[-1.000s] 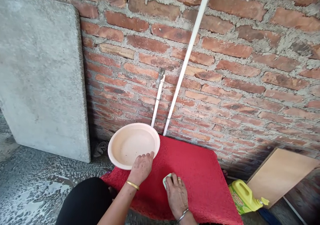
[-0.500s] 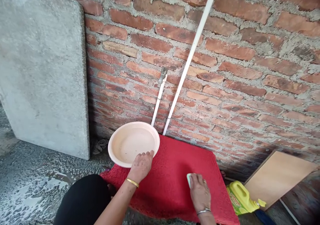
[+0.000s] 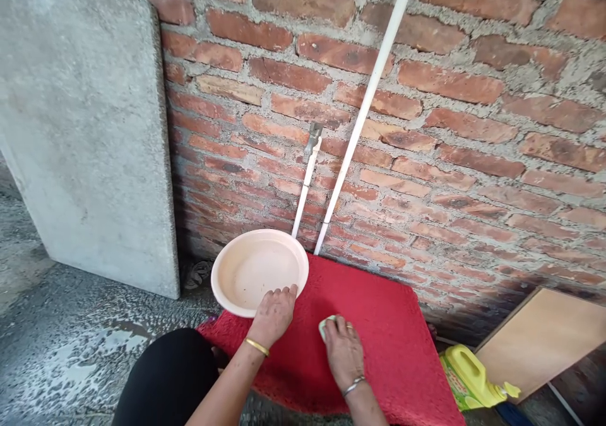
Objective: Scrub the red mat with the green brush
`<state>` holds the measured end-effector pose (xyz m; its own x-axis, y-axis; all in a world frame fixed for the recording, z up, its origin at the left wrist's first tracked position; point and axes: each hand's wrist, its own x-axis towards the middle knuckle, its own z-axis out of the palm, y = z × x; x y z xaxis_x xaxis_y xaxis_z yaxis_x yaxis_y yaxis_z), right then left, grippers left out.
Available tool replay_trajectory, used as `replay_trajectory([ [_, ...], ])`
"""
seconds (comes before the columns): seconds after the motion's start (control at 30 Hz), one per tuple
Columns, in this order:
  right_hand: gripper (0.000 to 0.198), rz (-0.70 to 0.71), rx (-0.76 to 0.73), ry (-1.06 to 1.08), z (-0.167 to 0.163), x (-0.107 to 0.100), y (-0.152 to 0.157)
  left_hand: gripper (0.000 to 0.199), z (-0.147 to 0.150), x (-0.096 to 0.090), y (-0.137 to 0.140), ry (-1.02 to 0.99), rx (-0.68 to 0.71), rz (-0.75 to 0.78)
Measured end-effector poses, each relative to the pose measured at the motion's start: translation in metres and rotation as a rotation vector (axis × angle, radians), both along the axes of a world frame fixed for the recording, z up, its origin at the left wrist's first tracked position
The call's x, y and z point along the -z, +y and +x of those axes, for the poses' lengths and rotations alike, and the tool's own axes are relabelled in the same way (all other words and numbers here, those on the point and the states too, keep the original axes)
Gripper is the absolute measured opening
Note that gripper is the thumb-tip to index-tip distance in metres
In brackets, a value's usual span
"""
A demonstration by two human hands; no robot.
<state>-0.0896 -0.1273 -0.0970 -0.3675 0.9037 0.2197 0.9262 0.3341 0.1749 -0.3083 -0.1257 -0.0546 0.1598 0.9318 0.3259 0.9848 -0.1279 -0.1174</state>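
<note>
My left hand [image 3: 274,315] grips the near right rim of a pale pink plastic basin [image 3: 258,271], its fingers curled over the edge. The basin rests on the left end of a red mat-like cover [image 3: 383,331] and holds a few dark specks. On the red surface, right of the basin, my right hand [image 3: 344,350] presses down with its fingers over a small light green piece [image 3: 326,326]. Only one end of that piece shows, so I cannot tell whether it is a sponge or a bar of soap.
A yellow jug [image 3: 473,378] stands off the red cover's right edge, before a leaning wooden board [image 3: 544,337]. A big grey slab [image 3: 89,129] leans at left over wet floor [image 3: 89,356]. Behind rise a brick wall [image 3: 464,123], a white pipe [image 3: 362,117] and a tap [image 3: 313,139].
My right hand has slid left across the red cover with the light green piece, closer to the basin. The left hand keeps its hold on the rim. The view has shifted slightly.
</note>
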Motion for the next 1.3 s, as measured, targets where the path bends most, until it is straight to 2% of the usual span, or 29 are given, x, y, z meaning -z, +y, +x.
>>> replay_trajectory([
  [0.17,0.031,0.002,0.288,-0.051,0.110,-0.006,0.012,0.038,0.000,-0.004,-0.002,0.003,-0.010,-0.021],
  [0.27,0.031,0.010,0.350,-0.043,0.134,-0.005,0.010,0.039,0.000,-0.001,-0.002,0.022,-0.008,-0.004],
  [0.37,0.027,0.045,0.252,-0.008,0.103,-0.003,0.002,0.039,0.000,0.004,-0.001,0.021,-0.011,0.012],
  [0.6,0.019,0.013,-0.127,0.101,-0.050,0.005,-0.018,0.035,0.000,0.005,0.000,-0.029,-0.014,0.013],
  [0.67,0.021,0.010,-0.191,0.122,-0.070,0.008,-0.019,0.035,0.001,0.002,-0.001,-0.032,-0.011,0.005],
  [0.73,0.023,0.003,-0.207,0.153,-0.072,0.011,-0.016,0.036,0.002,0.000,-0.001,-0.039,-0.011,0.000],
  [0.83,0.023,-0.013,-0.147,0.199,-0.045,0.011,-0.006,0.035,0.003,0.000,-0.001,-0.069,-0.018,-0.002],
  [1.1,0.032,0.029,0.126,0.147,0.084,0.007,0.015,0.038,0.004,0.011,0.001,-0.072,-0.013,0.029],
  [1.2,0.036,0.020,0.162,0.137,0.101,0.007,0.013,0.043,0.005,0.009,0.000,-0.085,-0.022,0.038],
  [1.3,0.040,0.019,0.068,0.179,0.086,0.011,0.009,0.049,0.009,0.003,-0.004,-0.103,-0.032,0.086],
])
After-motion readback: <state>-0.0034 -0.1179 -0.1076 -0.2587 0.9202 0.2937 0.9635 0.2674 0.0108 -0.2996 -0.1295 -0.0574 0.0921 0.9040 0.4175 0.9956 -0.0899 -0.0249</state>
